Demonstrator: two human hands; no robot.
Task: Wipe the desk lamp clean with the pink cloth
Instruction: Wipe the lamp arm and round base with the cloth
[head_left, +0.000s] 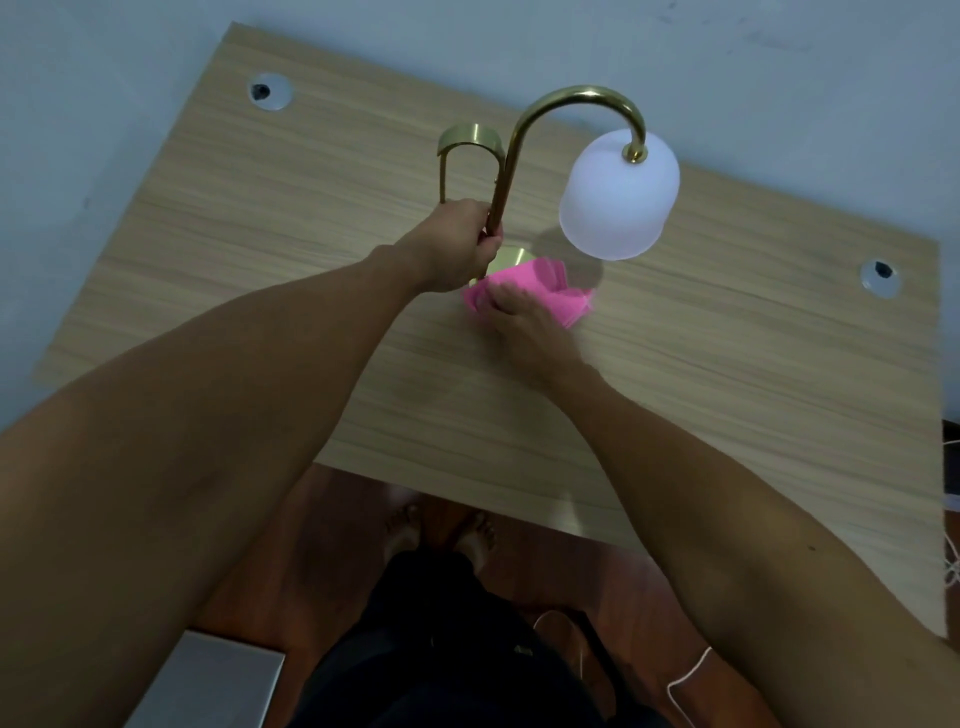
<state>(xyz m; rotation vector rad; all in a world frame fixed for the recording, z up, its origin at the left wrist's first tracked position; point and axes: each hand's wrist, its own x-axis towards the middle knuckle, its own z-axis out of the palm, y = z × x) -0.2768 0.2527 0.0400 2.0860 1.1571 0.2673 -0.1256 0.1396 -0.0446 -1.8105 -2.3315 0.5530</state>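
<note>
Forearms nearest. Left hand (457, 249) closed round the desk lamp (519, 156) stem, which rises up and away from it. Right hand (524, 322) presses the pink cloth (545, 291) onto the base, just below that grip; likely next wipe runs upward along the stem.

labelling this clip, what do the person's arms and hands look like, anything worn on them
Both arms are bare all the way up, no sleeves in view. The left hand and right hand wear no gloves, and no rings, watch or bracelet can be seen. A thin white cord crosses near the right upper arm.
</note>
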